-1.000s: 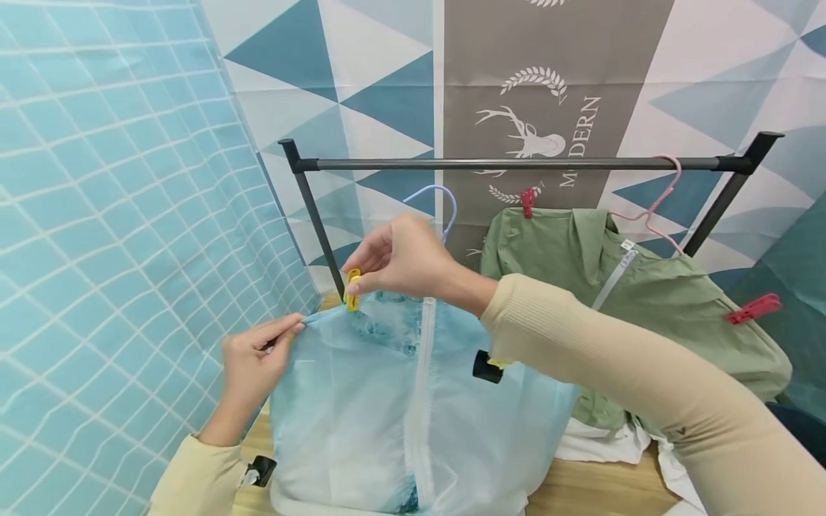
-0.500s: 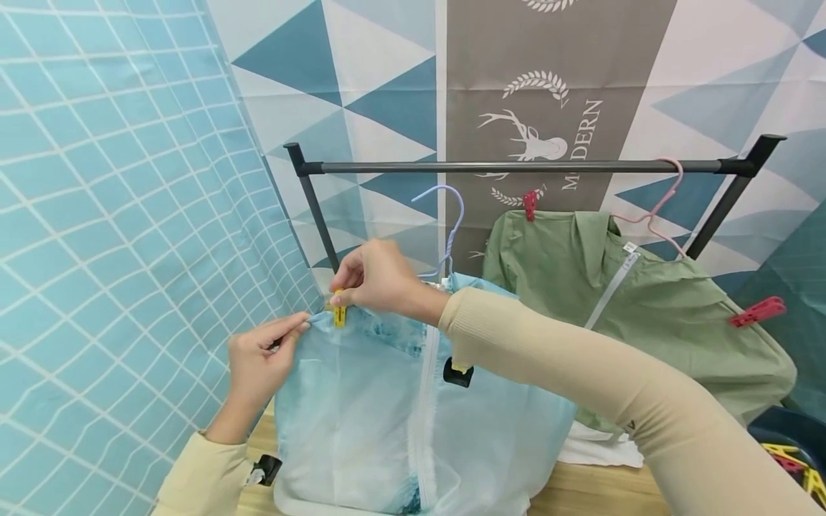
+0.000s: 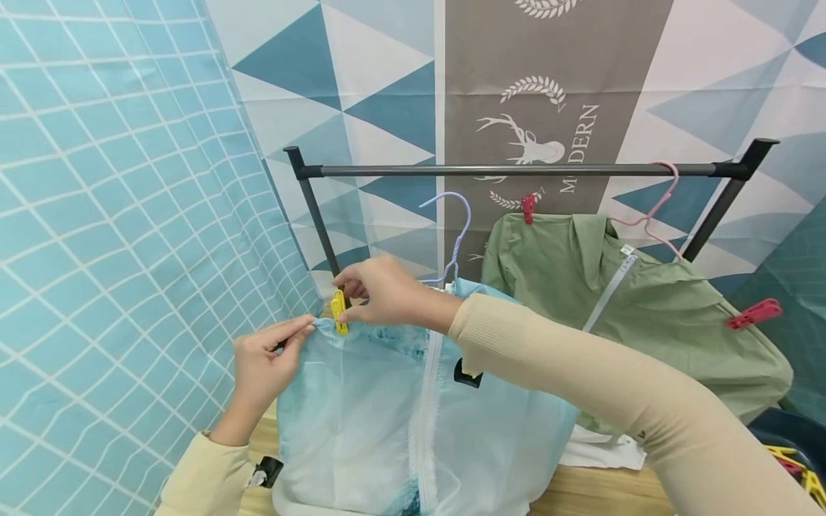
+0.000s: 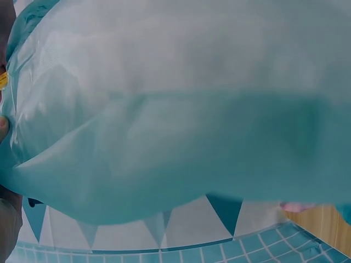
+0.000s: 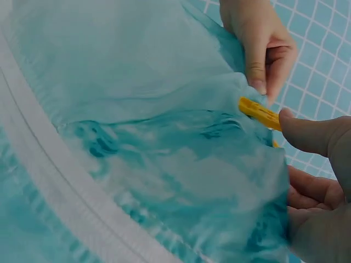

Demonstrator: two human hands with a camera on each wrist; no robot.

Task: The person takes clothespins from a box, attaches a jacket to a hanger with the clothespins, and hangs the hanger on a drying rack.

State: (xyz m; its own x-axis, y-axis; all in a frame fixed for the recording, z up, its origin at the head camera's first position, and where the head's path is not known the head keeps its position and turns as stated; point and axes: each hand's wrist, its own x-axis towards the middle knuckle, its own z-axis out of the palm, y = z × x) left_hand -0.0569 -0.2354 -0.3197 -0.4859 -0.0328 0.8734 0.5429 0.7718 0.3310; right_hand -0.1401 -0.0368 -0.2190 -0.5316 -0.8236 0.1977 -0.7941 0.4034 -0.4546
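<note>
A pale blue and white zip-up jacket [image 3: 361,401] hangs on a lilac hanger [image 3: 461,244]. My left hand [image 3: 267,358] pinches the jacket's shoulder edge between thumb and fingers. Just right of it, a yellow clothespin [image 3: 338,312] sits on that same edge. My right hand [image 3: 381,290] holds the clothespin, the thumb touching its end in the right wrist view. There, the jaws of the clothespin [image 5: 260,113] lie over the fabric. Jacket cloth [image 4: 175,120] fills most of the left wrist view and hides much of the left hand.
Behind stands a black rack with a horizontal bar [image 3: 516,170]. From it a green jacket [image 3: 555,287] hangs on a pink hanger [image 3: 665,193], with red clothespins [image 3: 755,313] on it. A dark basin [image 3: 787,430] with yellow and red clothespins stands lower right. White cloth [image 3: 600,449] lies on the wooden table [image 3: 600,491].
My right hand has moved left and down with the yellow clothespin, bringing it closer to my left hand. The clothespin now sits on the jacket's edge. My left hand keeps its pinch.
</note>
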